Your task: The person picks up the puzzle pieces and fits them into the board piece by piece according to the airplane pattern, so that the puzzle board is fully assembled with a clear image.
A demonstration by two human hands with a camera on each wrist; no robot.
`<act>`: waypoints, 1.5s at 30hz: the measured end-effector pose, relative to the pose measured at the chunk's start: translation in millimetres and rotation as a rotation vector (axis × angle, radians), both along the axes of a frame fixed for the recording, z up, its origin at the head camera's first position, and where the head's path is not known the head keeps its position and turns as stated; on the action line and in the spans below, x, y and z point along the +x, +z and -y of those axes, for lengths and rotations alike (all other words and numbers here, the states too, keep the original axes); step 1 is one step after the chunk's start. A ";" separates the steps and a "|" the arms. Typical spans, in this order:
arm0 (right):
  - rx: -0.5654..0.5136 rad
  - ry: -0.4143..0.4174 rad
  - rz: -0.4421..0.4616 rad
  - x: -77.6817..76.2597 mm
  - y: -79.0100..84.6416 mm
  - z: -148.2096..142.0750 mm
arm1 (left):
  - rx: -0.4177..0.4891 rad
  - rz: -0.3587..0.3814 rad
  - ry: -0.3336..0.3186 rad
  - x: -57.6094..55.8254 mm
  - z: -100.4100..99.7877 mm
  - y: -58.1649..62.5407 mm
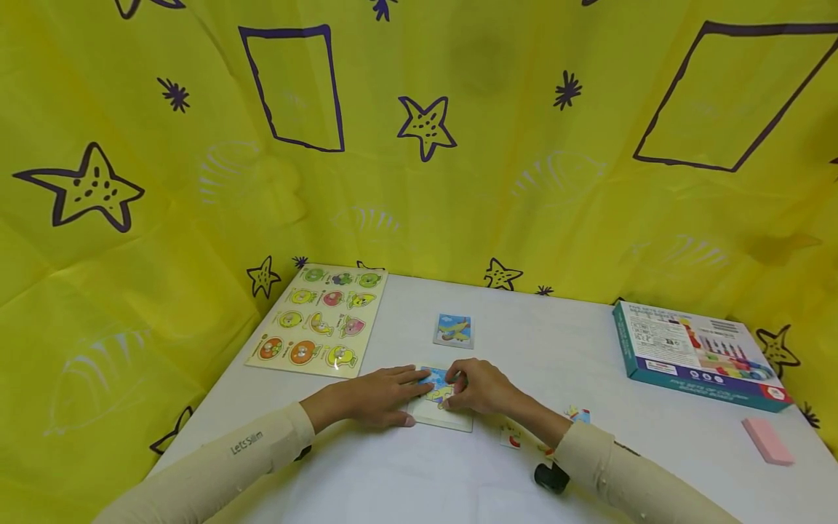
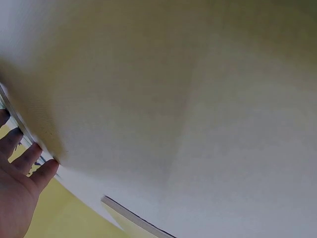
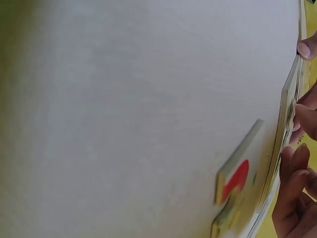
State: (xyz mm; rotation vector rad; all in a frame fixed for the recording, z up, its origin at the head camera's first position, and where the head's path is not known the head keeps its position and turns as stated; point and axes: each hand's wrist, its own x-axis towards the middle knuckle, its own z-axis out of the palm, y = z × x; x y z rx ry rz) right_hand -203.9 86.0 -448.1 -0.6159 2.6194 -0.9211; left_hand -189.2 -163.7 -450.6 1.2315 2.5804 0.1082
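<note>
Jigsaw board (image 1: 440, 418) is touched on its left side by the outstretched left hand (image 1: 382, 397); a puzzle piece (image 1: 446, 394) is pinched by the right hand (image 1: 483, 388).

Around two hands (image 1: 382, 397) and one puzzle (image 1: 452, 418) sit one card (image 1: 454, 331) at 12 o'clock, twelve fruits (image 1: 304, 353) on one board (image 1: 305, 322) at 10, and one box (image 1: 700, 356), one block (image 1: 767, 440) and at least three pieces (image 1: 511, 437) toward 3.
</note>
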 end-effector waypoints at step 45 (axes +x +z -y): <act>-0.137 0.138 -0.027 0.5 3.7 -30.1 | 0.059 0.052 0.062 -2.2 -11.5 2.1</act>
